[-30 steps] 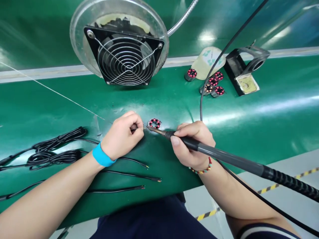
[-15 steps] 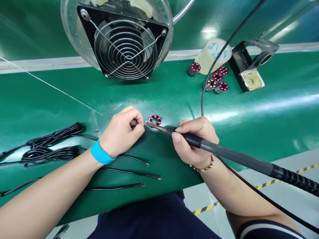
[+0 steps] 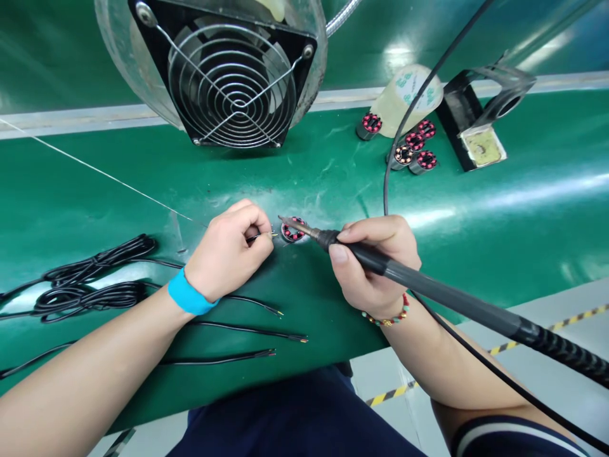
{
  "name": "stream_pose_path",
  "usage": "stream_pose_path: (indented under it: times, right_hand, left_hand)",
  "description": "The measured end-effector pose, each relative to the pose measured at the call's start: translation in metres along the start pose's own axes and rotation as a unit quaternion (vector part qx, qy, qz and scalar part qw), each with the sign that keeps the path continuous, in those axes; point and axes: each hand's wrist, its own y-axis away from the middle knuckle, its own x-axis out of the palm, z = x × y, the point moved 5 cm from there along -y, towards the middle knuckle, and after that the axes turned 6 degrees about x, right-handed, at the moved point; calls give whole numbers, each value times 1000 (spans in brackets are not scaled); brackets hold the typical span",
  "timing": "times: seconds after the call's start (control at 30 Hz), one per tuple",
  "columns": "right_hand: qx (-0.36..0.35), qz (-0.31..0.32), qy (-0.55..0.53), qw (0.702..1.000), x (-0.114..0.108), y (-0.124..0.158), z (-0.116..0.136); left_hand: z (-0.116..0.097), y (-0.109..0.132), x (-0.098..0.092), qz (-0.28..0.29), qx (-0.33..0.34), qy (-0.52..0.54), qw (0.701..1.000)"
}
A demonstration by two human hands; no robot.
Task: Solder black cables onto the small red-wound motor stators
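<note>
Read as a clock around the red-and-black ring (image 3: 287,234), which sat on the counter (image 3: 314,285) near mid-view, a pale strand (image 3: 114,179) slanted in from between nine and ten. Two bundled black cables (image 3: 102,259) lay between eight and nine, partly above the left forearm.

At nine o'clock was the left hand (image 3: 233,247), a blue band (image 3: 193,294) around its wrist. Its fingers were pinched together on a few thin wires (image 3: 273,234), whose tips poked out toward the ring — near it, but apart. The square fan (image 3: 240,105) with its wire guard stood at eleven; three loose cable ends (image 3: 304,339) pointed right on the counter at about six.

The soldering iron (image 3: 451,299) reached in from four o'clock, its tip over the ring's ten-o'clock edge — whether it touched, I could not tell. The right hand (image 3: 375,266), between three and four, had its fingers clamped on the iron's grip, above a beaded bracelet (image 3: 387,320).

Around two o'clock stood five more wound rings (image 3: 368,125), four clustered and one just apart, beside a pale yellow cylinder (image 3: 387,109). Farthest right, also toward two, was the black holder (image 3: 464,133) with its yellowish pad (image 3: 483,147).
</note>
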Motion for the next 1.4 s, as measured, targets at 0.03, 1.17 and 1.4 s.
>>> stream_pose_path:
  times: [0.03,1.17,1.4]
  right_hand:
    - [-6,3,9,1000,0,-1,1]
    - [7,171,99,980,50,0,-15]
    - [-3,170,103,980,53,1,-12]
  left_hand:
    - [0,0,0,1,0,0,1000]
    - [7,0,-6,-6,-58,79,995]
    - [8,2,-6,-6,-36,62,997]
